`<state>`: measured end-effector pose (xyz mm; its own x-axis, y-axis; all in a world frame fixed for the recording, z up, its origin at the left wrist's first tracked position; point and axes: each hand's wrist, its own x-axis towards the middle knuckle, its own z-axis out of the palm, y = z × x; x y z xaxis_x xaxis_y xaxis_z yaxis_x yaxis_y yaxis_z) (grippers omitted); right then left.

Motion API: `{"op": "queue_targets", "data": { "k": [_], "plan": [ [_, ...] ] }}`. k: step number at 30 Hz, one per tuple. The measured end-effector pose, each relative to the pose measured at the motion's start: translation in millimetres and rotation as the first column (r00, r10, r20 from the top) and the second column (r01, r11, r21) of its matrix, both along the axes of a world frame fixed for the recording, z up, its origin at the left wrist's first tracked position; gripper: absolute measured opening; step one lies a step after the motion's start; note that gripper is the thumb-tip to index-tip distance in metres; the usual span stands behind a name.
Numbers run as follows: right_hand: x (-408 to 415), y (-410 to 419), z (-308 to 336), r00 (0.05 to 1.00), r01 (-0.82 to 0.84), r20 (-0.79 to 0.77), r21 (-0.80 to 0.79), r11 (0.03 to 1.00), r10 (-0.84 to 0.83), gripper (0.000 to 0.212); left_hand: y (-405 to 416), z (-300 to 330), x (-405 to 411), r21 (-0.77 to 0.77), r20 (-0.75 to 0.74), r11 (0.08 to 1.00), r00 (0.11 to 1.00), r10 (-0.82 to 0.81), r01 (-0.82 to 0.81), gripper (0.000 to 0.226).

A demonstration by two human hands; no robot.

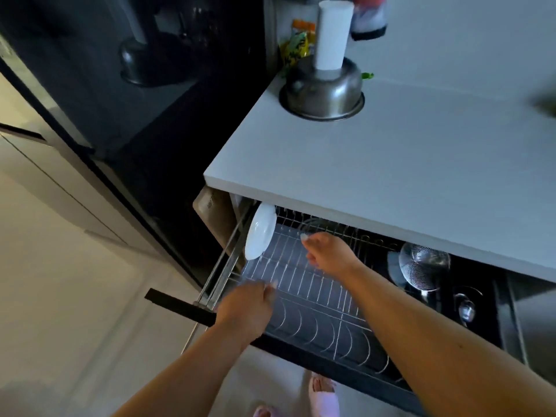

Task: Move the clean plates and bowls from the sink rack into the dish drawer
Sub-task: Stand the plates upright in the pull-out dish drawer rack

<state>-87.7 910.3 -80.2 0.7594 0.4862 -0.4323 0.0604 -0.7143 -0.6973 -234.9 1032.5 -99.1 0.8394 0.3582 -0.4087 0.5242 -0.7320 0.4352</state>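
A: Where's the dish drawer (304,299) at?

B: Pulled out under the white table (391,164), wire rack inside w/ a dark tray below. One white plate (260,231) stands on edge in the far-left slots, tilted a bit — rest of the plate slots are bare wire.

A: Hands?

B: Both over the rack, neither touching the plate. Left hand (245,311) is above the front-left corner, near the black drawer handle (180,307); fingers look loosely curled, holding nothing, but it's blurry, so can't tell more. Right hand (329,252) hangs further back, just right of the plate, fingers bent down & relaxed, thumb tip near the forefinger w/ nothing between them.

A: Other stuff in the drawer?

B: Right section has a round wire skimmer (422,266) and a metal ladle (465,308) — lying on the dark side.

A: On the table?

B: Upturned steel bowl (323,91) w/ a white cylinder (331,34) standing on it, some packets behind. Pink slippers (323,392) on the floor below.
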Motion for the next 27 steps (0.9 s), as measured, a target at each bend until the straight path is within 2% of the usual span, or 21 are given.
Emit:
{"op": "queue_targets", "data": {
  "k": [2,5,8,14,16,20,24,27],
  "plan": [
    [-0.9,-31.8,9.7,0.997,0.061,0.046,0.014,0.998,-0.061,0.043,-16.8,12.4,11.9,-0.045,0.047,0.999,0.999,-0.004,0.006,0.043],
    [-4.4,-81.7,26.3,0.984,0.145,0.102,0.039,0.989,-0.148,0.045,-48.3,32.5,32.1,-0.036,0.085,0.996,0.994,-0.075,0.078,0.045],
    [-9.5,-138.5,39.4,0.954,0.272,0.093,0.136,0.952,-0.286,0.053,-89.6,49.6,50.8,-0.026,0.131,0.985,0.978,-0.164,0.169,0.044],
    [-17.8,-279.2,61.3,0.859,0.463,0.078,0.306,0.832,-0.506,0.031,-212.7,69.0,89.4,-0.017,0.191,0.944,0.927,-0.321,0.331,0.046],
    [-18.8,-335.7,69.6,0.817,0.524,0.097,0.287,0.802,-0.569,0.023,-266.4,71.3,102.6,-0.029,0.201,0.927,0.911,-0.36,0.373,0.041],
    [-25.1,-457.0,79.7,0.724,0.641,0.153,0.21,0.738,-0.672,0.028,-390.9,77.4,124.5,-0.016,0.246,0.868,0.844,-0.478,0.496,0.037],
    [-45.6,-576.3,86.2,0.604,0.757,0.206,0.153,0.635,-0.77,0.042,-515.6,75.7,142.0,-0.037,0.193,0.759,0.749,-0.633,0.65,0.03],
    [-73.4,-655.4,91.0,0.492,0.841,0.224,0.129,0.526,-0.841,0.039,-597.2,78.1,145.3,0.006,0.167,0.661,0.651,-0.74,0.75,0.031]
  ]
}}
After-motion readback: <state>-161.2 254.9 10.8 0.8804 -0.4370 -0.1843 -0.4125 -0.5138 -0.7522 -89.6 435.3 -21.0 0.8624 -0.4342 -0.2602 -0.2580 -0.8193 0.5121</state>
